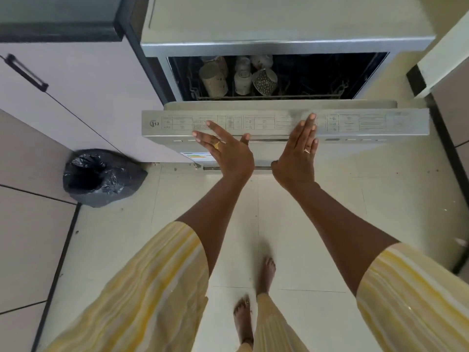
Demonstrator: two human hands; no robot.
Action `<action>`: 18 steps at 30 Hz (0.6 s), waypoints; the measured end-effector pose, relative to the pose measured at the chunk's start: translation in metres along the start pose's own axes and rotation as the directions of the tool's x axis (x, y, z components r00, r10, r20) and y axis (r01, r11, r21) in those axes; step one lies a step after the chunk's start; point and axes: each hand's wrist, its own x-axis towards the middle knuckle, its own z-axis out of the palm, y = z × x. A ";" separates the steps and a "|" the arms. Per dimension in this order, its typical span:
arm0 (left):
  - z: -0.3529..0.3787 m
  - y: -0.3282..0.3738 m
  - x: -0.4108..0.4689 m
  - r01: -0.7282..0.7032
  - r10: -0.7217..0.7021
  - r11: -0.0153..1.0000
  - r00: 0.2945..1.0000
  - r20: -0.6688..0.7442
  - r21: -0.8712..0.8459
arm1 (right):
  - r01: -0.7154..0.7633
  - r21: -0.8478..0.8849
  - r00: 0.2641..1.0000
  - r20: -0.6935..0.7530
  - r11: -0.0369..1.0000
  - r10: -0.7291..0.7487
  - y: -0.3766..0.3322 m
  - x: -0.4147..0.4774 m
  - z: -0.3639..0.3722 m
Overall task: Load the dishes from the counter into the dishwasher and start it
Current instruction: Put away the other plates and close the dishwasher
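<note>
Head view: left hand point(226, 151) spread-fingered; right hand point(297, 154) close-fingered; both on dishwasher door point(368, 123)

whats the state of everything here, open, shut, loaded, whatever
dishwasher door: partly open, tipped up near shut
rack: pushed in, cups on its left side
cups: loaded, tilted
left hand: open, fingers spread at the door
right hand: open, flat on the door
bin bag: mouth open
cupboard door: shut

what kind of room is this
Most likely a home kitchen. A dishwasher stands with its door part open and mugs loaded inside. A cabinet with a black bar handle stands beside it, and a black bin bag sits on the tiled floor.
</note>
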 end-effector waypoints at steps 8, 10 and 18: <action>0.003 0.054 0.075 -0.020 0.020 0.999 1.000 0.015 -0.039 | 0.085 -0.038 0.994 0.077 0.996 -0.082 -0.002 0.085 -0.005; 0.006 0.072 0.096 -0.024 0.024 0.999 1.000 0.006 -0.030 | 0.094 -0.041 0.993 0.075 0.995 -0.091 -0.005 0.115 -0.011; 0.016 0.069 0.143 -0.278 0.385 0.843 0.910 -0.154 0.461 | 0.154 -0.278 0.961 -0.183 0.948 -0.209 0.004 0.164 0.001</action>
